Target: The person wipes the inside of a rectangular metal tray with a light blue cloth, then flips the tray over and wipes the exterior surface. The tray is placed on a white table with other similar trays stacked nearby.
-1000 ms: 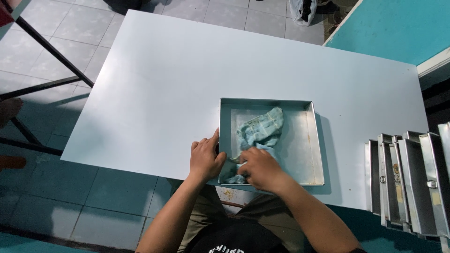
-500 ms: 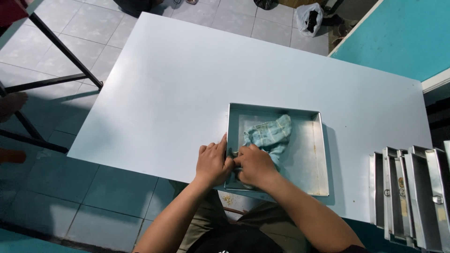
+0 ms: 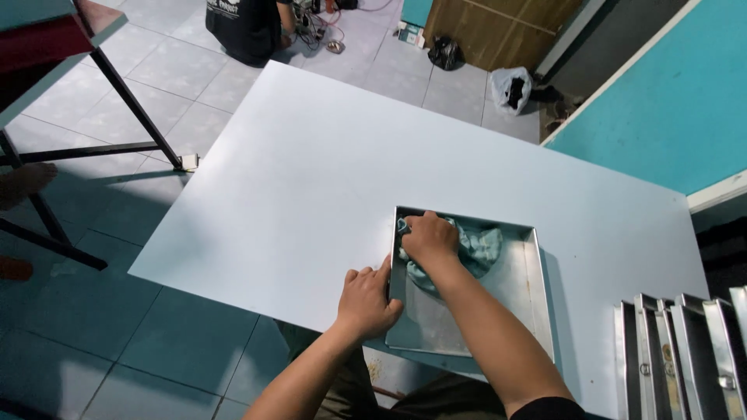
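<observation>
A square metal tray (image 3: pixel 513 292) lies on the white table (image 3: pixel 327 179) near its front edge. My left hand (image 3: pixel 366 299) grips the tray's left rim. Inside the tray, my right hand (image 3: pixel 429 236) presses a crumpled light blue cloth (image 3: pixel 478 247) into the far left corner. Part of the cloth is hidden under that hand.
Several upright metal trays (image 3: pixel 685 350) stand in a row at the right edge. A dark-framed table (image 3: pixel 47 47) is at the far left. A person in black (image 3: pixel 245 27) crouches on the tiled floor beyond the table, near bags (image 3: pixel 510 87) and a teal wall (image 3: pixel 669 101).
My right hand has pushed the cloth from the tray's near left side to its far left corner. My left hand stays on the left rim. The camera view shifted.
</observation>
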